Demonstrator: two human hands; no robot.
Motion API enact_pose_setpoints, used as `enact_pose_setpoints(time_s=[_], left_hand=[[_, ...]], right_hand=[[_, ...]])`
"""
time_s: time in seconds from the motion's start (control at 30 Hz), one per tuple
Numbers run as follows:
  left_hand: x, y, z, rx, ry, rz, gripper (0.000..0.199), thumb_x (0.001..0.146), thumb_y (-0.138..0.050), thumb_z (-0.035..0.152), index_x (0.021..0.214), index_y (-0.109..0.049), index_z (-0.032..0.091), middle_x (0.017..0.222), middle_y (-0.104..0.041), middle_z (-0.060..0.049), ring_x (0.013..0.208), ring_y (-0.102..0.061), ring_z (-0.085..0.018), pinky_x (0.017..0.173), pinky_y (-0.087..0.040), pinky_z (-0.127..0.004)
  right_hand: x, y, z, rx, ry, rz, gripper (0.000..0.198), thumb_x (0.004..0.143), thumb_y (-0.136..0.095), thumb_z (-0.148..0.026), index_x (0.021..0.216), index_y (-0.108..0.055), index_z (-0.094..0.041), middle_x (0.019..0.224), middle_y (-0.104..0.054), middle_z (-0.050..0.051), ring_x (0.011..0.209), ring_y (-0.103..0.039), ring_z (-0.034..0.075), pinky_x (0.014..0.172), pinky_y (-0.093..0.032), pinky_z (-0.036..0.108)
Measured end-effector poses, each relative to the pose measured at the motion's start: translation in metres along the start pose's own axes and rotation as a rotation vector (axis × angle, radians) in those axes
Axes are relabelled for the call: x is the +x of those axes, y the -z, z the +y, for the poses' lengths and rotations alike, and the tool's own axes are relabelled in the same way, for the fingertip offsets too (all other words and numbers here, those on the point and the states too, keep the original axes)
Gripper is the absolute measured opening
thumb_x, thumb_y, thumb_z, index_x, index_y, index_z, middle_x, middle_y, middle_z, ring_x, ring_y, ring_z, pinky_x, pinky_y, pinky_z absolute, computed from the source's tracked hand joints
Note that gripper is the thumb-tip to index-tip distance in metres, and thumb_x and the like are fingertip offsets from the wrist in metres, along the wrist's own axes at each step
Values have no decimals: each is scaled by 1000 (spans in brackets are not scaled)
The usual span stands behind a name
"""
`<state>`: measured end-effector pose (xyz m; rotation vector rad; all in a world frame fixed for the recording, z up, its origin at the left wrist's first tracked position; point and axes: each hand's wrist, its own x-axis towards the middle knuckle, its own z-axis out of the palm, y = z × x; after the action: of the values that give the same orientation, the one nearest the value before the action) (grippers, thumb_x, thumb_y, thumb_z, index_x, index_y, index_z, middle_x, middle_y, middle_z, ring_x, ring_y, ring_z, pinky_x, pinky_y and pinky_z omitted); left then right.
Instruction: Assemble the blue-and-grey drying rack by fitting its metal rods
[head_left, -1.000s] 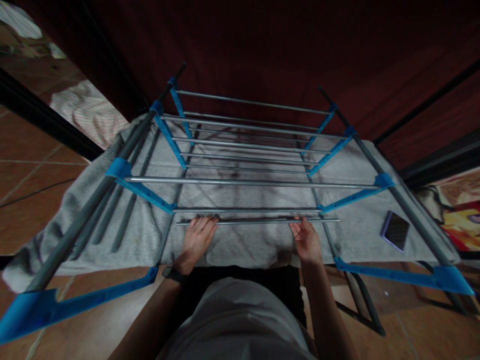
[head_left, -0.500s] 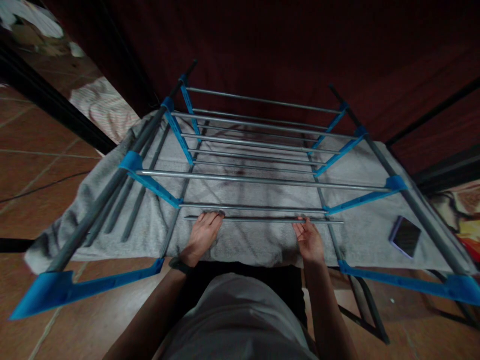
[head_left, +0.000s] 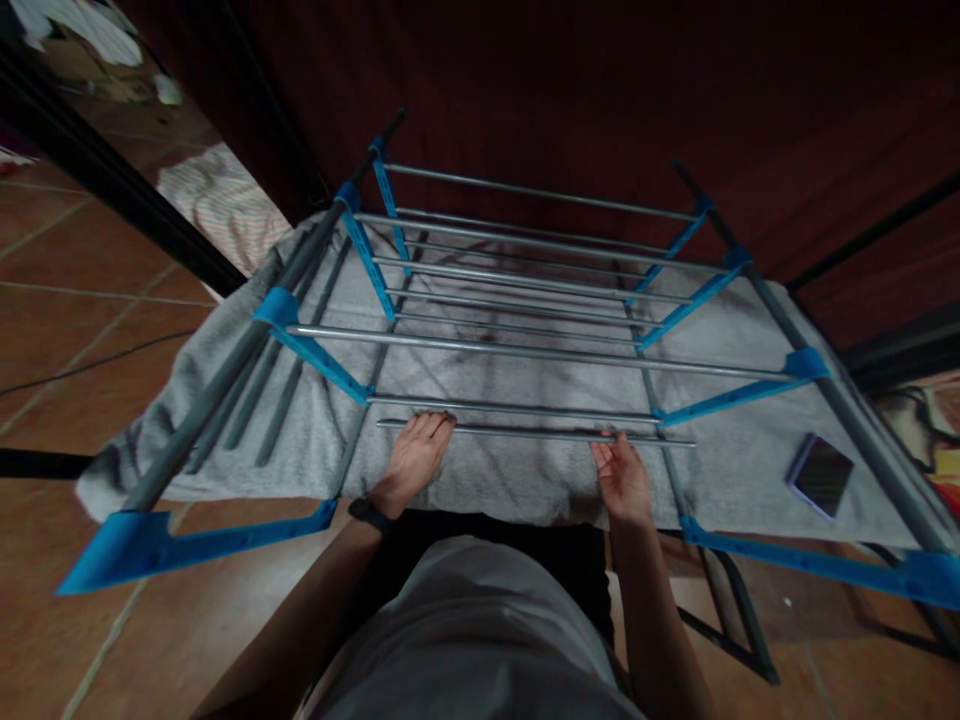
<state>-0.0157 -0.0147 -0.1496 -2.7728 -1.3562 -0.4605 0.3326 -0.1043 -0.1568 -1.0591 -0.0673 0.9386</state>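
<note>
A thin grey metal rod (head_left: 525, 433) lies crosswise in front of me, just above the grey blanket. Near its left end my left hand (head_left: 418, 450) has its fingers wrapped over it. My right hand (head_left: 621, 475) pinches the rod toward its right end, palm turned up. Around both hands stands a rack frame of grey tubes, such as the left tube (head_left: 202, 410), with blue plastic brackets (head_left: 319, 362) at both sides. Several crossbars (head_left: 525, 350) join the brackets beyond the held rod; the nearest crossbar (head_left: 510, 408) runs close to it.
Several loose tubes (head_left: 281, 415) lie on the grey blanket (head_left: 480, 475) at the left. A phone (head_left: 821, 475) rests at the right. Behind the rack hangs a dark red curtain (head_left: 525, 90). Black bars (head_left: 120, 170) flank the blanket, and a cable (head_left: 97, 360) crosses the tiled floor.
The view has shifted slightly, so the rack appears a little further right and higher. Both hands stay on the rod in nearly the same place.
</note>
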Motion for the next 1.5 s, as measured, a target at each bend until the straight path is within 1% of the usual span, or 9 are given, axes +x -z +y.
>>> enact_pose_setpoints(time_s=[0.1,0.2,0.37,0.5,0.67,0.93,1.17,1.37,1.5], left_hand=[[1,0,1,-15,-1,8,31,97,-43,18,120,-63,18,110,-66,-11,103,-58,-26,93,-45,-41],[2,1,1,-38,0,9,31,97,-42,18,119,-63,18,109,-66,-11,102,-58,-26,91,-45,-41],[2,4,3,-35,9,1,30,96,-42,18,117,-64,19,110,-66,-11,100,-57,-26,90,-44,-41],[2,2,2,-28,1,-3,30,96,-42,17,118,-63,19,111,-65,-11,103,-57,-26,91,-44,-40],[1,-1,1,-34,5,5,32,96,-42,15,121,-62,18,113,-65,-11,105,-57,-26,92,-45,-41],[1,-1,2,-43,16,14,33,97,-41,18,124,-61,19,113,-66,-11,105,-58,-26,93,-45,-41],[3,-1,1,-79,30,14,32,97,-43,20,123,-62,20,111,-65,-11,104,-58,-26,92,-46,-42],[3,0,1,-64,23,16,32,97,-42,21,122,-62,19,111,-66,-11,104,-57,-27,92,-46,-42],[3,2,2,-80,35,24,31,97,-42,22,120,-63,20,112,-66,-11,104,-57,-26,92,-46,-43]], right_hand=[[-1,0,0,-10,-4,-19,12,79,-76,-24,82,-65,-23,86,-74,-4,91,-71,11,100,-52,34],[-1,0,-1,-22,-12,-35,8,80,-73,-23,83,-65,-23,87,-73,-4,93,-70,11,99,-53,33],[-1,2,-1,-37,-7,-48,3,83,-68,-20,85,-66,-22,89,-73,-2,94,-71,13,101,-52,35],[-2,1,-2,-25,-19,-47,5,82,-70,-20,86,-67,-22,91,-74,-1,94,-71,13,101,-52,35],[-2,-1,-1,-29,-3,-32,12,80,-76,-26,87,-66,-22,91,-74,-2,95,-70,12,101,-51,35],[0,0,-1,-16,-4,-12,10,81,-74,-26,85,-67,-22,86,-74,-3,90,-71,12,99,-52,36],[0,1,0,-22,-6,-20,12,81,-75,-27,86,-66,-23,86,-74,-4,92,-70,11,100,-52,35],[0,1,0,-10,-18,-16,11,80,-75,-24,84,-64,-22,87,-74,-3,92,-71,12,99,-52,35],[-1,0,-1,-23,-15,-23,11,81,-74,-24,85,-64,-22,88,-73,-3,93,-71,12,100,-52,35]])
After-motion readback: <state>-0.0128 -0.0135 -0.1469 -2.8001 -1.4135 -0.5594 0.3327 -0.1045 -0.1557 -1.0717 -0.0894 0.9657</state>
